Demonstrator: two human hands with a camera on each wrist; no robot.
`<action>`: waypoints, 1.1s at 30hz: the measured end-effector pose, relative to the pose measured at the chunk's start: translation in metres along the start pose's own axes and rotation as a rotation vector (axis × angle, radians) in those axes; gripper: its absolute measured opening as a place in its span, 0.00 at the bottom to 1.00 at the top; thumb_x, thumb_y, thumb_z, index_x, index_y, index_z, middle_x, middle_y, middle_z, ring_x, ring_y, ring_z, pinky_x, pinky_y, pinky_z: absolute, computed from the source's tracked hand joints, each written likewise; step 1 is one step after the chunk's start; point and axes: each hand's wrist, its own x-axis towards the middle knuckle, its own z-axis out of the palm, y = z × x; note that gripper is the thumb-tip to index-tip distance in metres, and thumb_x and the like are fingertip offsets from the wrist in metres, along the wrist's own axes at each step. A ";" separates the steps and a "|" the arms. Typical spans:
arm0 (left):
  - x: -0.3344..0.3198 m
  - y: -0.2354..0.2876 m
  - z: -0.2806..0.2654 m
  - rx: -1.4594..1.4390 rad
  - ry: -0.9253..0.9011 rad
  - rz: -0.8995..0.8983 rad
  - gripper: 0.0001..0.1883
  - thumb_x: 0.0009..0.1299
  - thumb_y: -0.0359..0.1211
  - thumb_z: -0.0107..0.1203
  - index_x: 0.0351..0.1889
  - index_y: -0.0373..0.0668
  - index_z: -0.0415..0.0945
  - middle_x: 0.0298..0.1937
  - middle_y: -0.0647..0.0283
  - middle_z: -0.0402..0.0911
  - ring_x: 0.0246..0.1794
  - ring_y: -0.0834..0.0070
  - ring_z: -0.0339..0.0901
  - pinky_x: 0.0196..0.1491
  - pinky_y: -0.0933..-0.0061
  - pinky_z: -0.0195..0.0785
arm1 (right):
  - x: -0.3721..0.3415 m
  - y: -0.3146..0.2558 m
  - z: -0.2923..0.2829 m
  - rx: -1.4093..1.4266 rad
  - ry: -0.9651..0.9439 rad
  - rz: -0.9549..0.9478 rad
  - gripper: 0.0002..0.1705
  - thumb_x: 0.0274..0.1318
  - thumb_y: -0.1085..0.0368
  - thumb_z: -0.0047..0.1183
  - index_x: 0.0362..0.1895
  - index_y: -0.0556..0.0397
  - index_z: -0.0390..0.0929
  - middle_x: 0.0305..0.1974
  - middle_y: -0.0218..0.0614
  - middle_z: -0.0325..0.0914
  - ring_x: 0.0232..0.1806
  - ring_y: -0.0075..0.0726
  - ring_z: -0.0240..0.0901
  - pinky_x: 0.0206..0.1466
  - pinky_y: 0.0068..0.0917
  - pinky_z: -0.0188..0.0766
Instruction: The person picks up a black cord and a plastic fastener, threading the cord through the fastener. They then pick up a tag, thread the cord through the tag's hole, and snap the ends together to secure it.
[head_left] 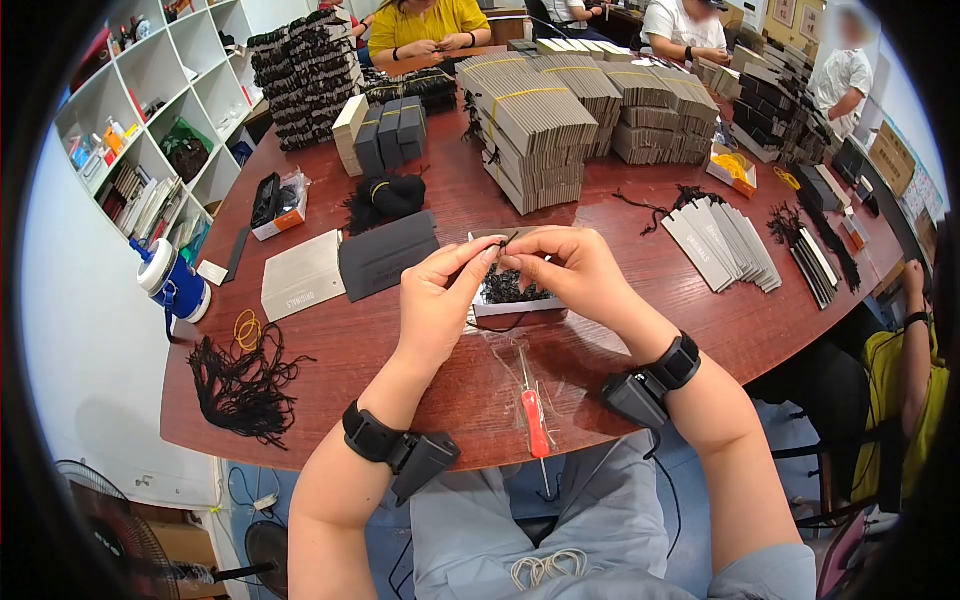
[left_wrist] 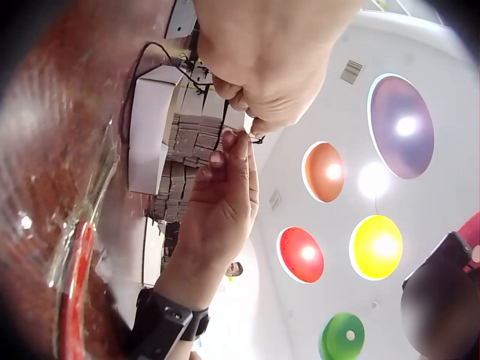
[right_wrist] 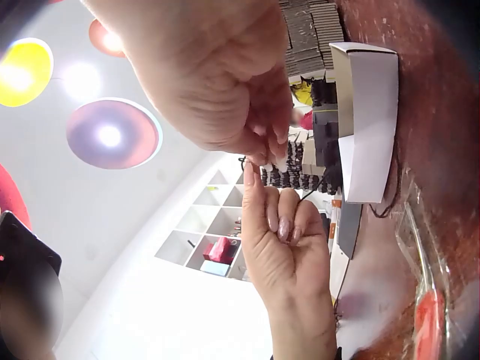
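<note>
Over a small white box (head_left: 522,308) holding black cords, my left hand (head_left: 437,292) and right hand (head_left: 578,268) meet fingertip to fingertip. Both pinch a thin black cord (head_left: 503,243), and a small loop or knot shows at the fingertips. In the left wrist view the left hand (left_wrist: 274,64) is at the top, the right hand (left_wrist: 217,214) below it, and a strand of cord (left_wrist: 133,79) curves around the box (left_wrist: 147,135). The right wrist view has the right hand (right_wrist: 214,82) above the left hand (right_wrist: 289,259), beside the box (right_wrist: 373,124).
A red-handled tool (head_left: 535,425) lies near the front edge. Black cords (head_left: 240,390), a beige card (head_left: 303,275) and a dark card (head_left: 388,255) lie left. Grey card stacks (head_left: 535,130) stand behind; fanned cards (head_left: 722,245) lie right. Other people sit across the table.
</note>
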 end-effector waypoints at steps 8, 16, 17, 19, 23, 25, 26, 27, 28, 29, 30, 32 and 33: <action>-0.001 0.000 0.002 -0.002 0.000 -0.052 0.10 0.59 0.27 0.52 0.38 0.36 0.75 0.32 0.66 0.76 0.30 0.87 0.69 0.33 0.87 0.62 | 0.000 0.000 -0.002 -0.171 0.030 -0.044 0.06 0.45 0.72 0.50 0.30 0.58 0.76 0.24 0.38 0.74 0.22 0.26 0.70 0.24 0.21 0.65; -0.002 -0.001 -0.002 0.196 -0.010 -0.002 0.08 0.58 0.26 0.53 0.35 0.36 0.77 0.28 0.66 0.76 0.28 0.87 0.69 0.31 0.87 0.61 | -0.001 0.005 0.000 -0.327 -0.012 -0.251 0.06 0.45 0.73 0.49 0.30 0.59 0.75 0.25 0.36 0.74 0.20 0.23 0.68 0.22 0.19 0.64; -0.002 -0.001 -0.002 0.202 0.003 0.010 0.08 0.58 0.26 0.53 0.35 0.35 0.76 0.28 0.66 0.77 0.28 0.87 0.69 0.31 0.87 0.61 | -0.001 0.003 -0.001 -0.327 -0.012 -0.249 0.06 0.45 0.73 0.49 0.30 0.59 0.75 0.25 0.36 0.74 0.20 0.23 0.68 0.22 0.19 0.64; 0.001 -0.006 0.000 0.093 0.057 0.013 0.08 0.59 0.27 0.53 0.35 0.34 0.76 0.27 0.69 0.75 0.24 0.89 0.65 0.27 0.88 0.57 | -0.003 -0.004 -0.003 -0.386 -0.092 -0.044 0.07 0.40 0.69 0.51 0.28 0.54 0.76 0.27 0.39 0.75 0.30 0.40 0.71 0.34 0.29 0.67; 0.002 -0.003 -0.002 -0.144 0.125 -0.103 0.09 0.60 0.27 0.52 0.36 0.33 0.75 0.25 0.71 0.74 0.19 0.92 0.59 0.20 0.91 0.50 | -0.007 -0.009 -0.009 -0.640 -0.337 -0.163 0.08 0.37 0.67 0.53 0.27 0.52 0.77 0.27 0.38 0.75 0.30 0.40 0.72 0.33 0.30 0.67; 0.002 -0.005 -0.001 -0.151 0.127 -0.106 0.09 0.60 0.27 0.52 0.37 0.33 0.75 0.25 0.72 0.73 0.18 0.93 0.58 0.19 0.92 0.47 | -0.009 -0.013 -0.010 -0.826 -0.449 -0.249 0.08 0.34 0.67 0.52 0.26 0.51 0.77 0.25 0.36 0.74 0.29 0.39 0.72 0.33 0.32 0.67; 0.002 -0.006 -0.001 -0.163 0.119 -0.105 0.09 0.60 0.27 0.52 0.37 0.33 0.75 0.24 0.72 0.73 0.18 0.93 0.58 0.19 0.92 0.47 | -0.009 -0.012 -0.010 -0.825 -0.451 -0.250 0.08 0.34 0.67 0.52 0.26 0.51 0.77 0.25 0.36 0.74 0.29 0.39 0.72 0.33 0.32 0.67; 0.001 -0.006 -0.001 -0.175 0.111 -0.104 0.09 0.60 0.27 0.52 0.37 0.33 0.75 0.24 0.72 0.73 0.18 0.93 0.58 0.19 0.92 0.47 | -0.010 -0.010 -0.009 -0.889 -0.474 -0.281 0.07 0.34 0.67 0.52 0.25 0.50 0.77 0.24 0.35 0.73 0.29 0.39 0.71 0.32 0.32 0.67; 0.001 -0.006 -0.001 -0.175 0.112 -0.105 0.09 0.60 0.27 0.52 0.37 0.33 0.75 0.24 0.72 0.73 0.18 0.93 0.58 0.19 0.92 0.47 | -0.010 -0.007 -0.008 -0.953 -0.495 -0.311 0.07 0.33 0.67 0.52 0.24 0.50 0.77 0.23 0.34 0.73 0.29 0.39 0.71 0.32 0.31 0.68; 0.002 -0.006 -0.001 -0.177 0.112 -0.105 0.09 0.60 0.27 0.51 0.37 0.33 0.74 0.23 0.73 0.73 0.17 0.93 0.58 0.19 0.92 0.47 | -0.009 -0.004 -0.006 -0.952 -0.495 -0.311 0.07 0.33 0.67 0.52 0.24 0.50 0.77 0.23 0.34 0.73 0.29 0.39 0.71 0.32 0.31 0.68; 0.001 -0.006 -0.001 -0.180 0.111 -0.106 0.09 0.60 0.27 0.51 0.37 0.34 0.74 0.22 0.73 0.72 0.17 0.93 0.58 0.19 0.92 0.47 | -0.008 0.000 -0.003 -1.018 -0.514 -0.323 0.07 0.32 0.68 0.51 0.23 0.49 0.77 0.22 0.34 0.72 0.28 0.39 0.71 0.31 0.31 0.68; 0.001 -0.003 0.000 -0.195 0.107 -0.126 0.08 0.61 0.28 0.51 0.37 0.34 0.74 0.21 0.73 0.71 0.17 0.93 0.58 0.19 0.92 0.47 | -0.009 0.001 -0.003 -1.086 -0.530 -0.331 0.06 0.32 0.68 0.51 0.23 0.49 0.77 0.22 0.34 0.72 0.28 0.39 0.71 0.30 0.31 0.68; 0.001 -0.002 -0.001 -0.208 0.105 -0.143 0.08 0.61 0.28 0.51 0.36 0.34 0.74 0.20 0.73 0.71 0.17 0.92 0.58 0.19 0.92 0.47 | -0.008 0.001 -0.005 -0.991 -0.487 -0.368 0.05 0.33 0.68 0.51 0.22 0.49 0.77 0.22 0.33 0.72 0.27 0.39 0.71 0.29 0.30 0.68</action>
